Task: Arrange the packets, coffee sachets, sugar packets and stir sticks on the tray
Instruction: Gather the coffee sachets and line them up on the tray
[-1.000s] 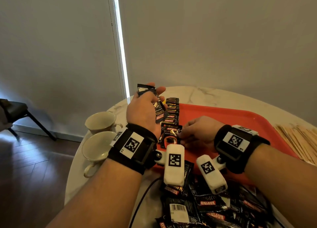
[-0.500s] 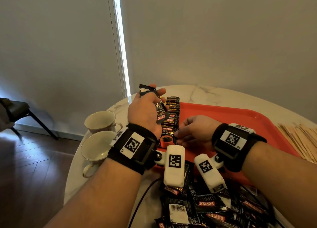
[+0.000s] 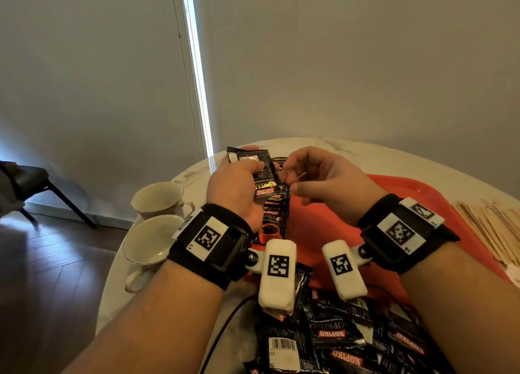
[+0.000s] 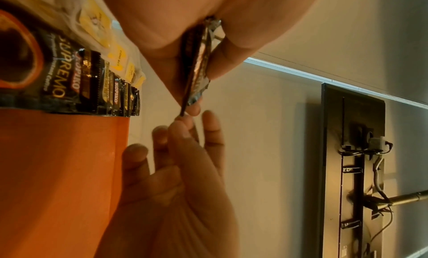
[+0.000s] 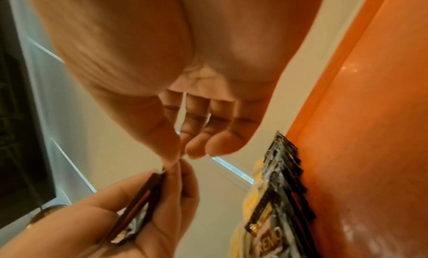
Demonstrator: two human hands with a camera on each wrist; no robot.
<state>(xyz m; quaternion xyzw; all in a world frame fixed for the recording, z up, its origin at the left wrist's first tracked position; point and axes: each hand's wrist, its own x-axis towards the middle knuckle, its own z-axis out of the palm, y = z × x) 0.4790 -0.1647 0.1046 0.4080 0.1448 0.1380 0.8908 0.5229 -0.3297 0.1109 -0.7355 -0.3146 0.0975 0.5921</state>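
My left hand (image 3: 247, 166) grips a small stack of black coffee sachets (image 3: 260, 173) above the left side of the red tray (image 3: 394, 189). My right hand (image 3: 284, 176) is raised beside it, thumb and forefinger pinching the edge of one sachet (image 4: 197, 66) in that stack. A neat overlapping row of coffee sachets (image 3: 274, 216) lies along the tray's left side. Yellow sugar packets (image 4: 118, 58) lie just beyond that row. Wooden stir sticks (image 3: 492, 227) lie on the table right of the tray.
A loose pile of coffee sachets (image 3: 337, 337) covers the table's near edge under my wrists. Two white cups (image 3: 157, 199) (image 3: 152, 241) stand left of the tray. A black cable (image 3: 225, 325) runs off the front edge. A chair (image 3: 28, 179) stands far left.
My right hand lifted off the row on the tray and came up to the sachets in my left hand. The left hand rose slightly with its stack.
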